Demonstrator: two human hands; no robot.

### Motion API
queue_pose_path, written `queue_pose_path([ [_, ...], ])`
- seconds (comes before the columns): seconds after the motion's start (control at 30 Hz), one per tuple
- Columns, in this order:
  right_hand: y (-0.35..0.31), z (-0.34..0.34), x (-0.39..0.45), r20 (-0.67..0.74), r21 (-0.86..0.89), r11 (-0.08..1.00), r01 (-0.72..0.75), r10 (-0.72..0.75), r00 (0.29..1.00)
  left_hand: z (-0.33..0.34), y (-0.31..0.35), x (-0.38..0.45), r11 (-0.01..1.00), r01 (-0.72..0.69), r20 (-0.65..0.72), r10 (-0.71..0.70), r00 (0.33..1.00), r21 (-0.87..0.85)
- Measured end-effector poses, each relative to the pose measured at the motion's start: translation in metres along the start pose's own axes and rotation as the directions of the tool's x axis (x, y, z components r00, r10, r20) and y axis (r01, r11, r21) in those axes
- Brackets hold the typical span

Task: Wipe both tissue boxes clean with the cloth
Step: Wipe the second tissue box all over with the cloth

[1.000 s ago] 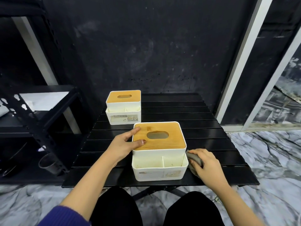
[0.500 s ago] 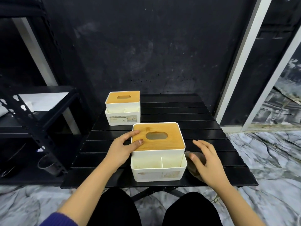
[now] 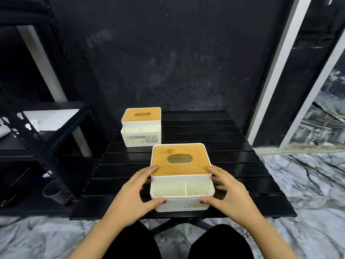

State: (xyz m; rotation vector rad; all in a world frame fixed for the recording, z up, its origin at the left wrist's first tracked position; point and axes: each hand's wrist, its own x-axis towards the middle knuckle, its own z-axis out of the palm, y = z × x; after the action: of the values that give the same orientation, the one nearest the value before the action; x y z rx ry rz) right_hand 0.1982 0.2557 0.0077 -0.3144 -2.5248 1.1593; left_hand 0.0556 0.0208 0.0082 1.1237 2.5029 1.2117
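Note:
The near tissue box [image 3: 180, 186], white with a wooden slotted lid, stands at the front of the black slatted table [image 3: 205, 131]. My left hand [image 3: 134, 193] grips its left side, thumb on the front wall and fingertips at the lid's edge. My right hand [image 3: 229, 193] grips the right side the same way. A blurred patch of the grey cloth [image 3: 220, 186] shows on the table beside the box, mostly hidden under my right fingers. The far tissue box [image 3: 141, 128], of the same kind, stands at the table's back left with nothing touching it.
A black metal shelf rack [image 3: 37, 146] stands close to the table's left, with a metal cup [image 3: 54, 192] low on it. A dark wall rises behind the table. A white-framed glass door [image 3: 270, 90] is at the right. The floor is marble.
My right hand let go of the cloth and moved onto the near box's right side. My left hand slid from the lid down to the box's left side.

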Motion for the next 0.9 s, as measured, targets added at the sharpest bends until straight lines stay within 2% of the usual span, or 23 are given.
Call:
queue_pose_path([
  [0.1,-0.001,-0.002,0.002,0.008,0.025,0.999,-0.023,0.022,1.0,0.002,-0.002,0.004,0.994,0.031,-0.035,-0.034,0.999,-0.104],
  [0.3,0.009,-0.011,0.02,-0.038,0.086,0.983,-0.164,0.168,0.985,0.017,-0.001,0.032,0.982,0.057,-0.054,-0.067,0.996,-0.181],
  [0.6,0.036,-0.035,0.084,-0.107,0.04,0.978,-0.205,0.208,0.972,0.04,-0.001,0.111,0.929,0.073,-0.006,-0.081,0.997,-0.363],
  [0.9,0.078,-0.053,0.151,-0.147,0.213,0.952,-0.22,0.254,0.956,0.06,-0.01,0.194,0.869,0.09,0.024,-0.09,0.996,-0.487],
])
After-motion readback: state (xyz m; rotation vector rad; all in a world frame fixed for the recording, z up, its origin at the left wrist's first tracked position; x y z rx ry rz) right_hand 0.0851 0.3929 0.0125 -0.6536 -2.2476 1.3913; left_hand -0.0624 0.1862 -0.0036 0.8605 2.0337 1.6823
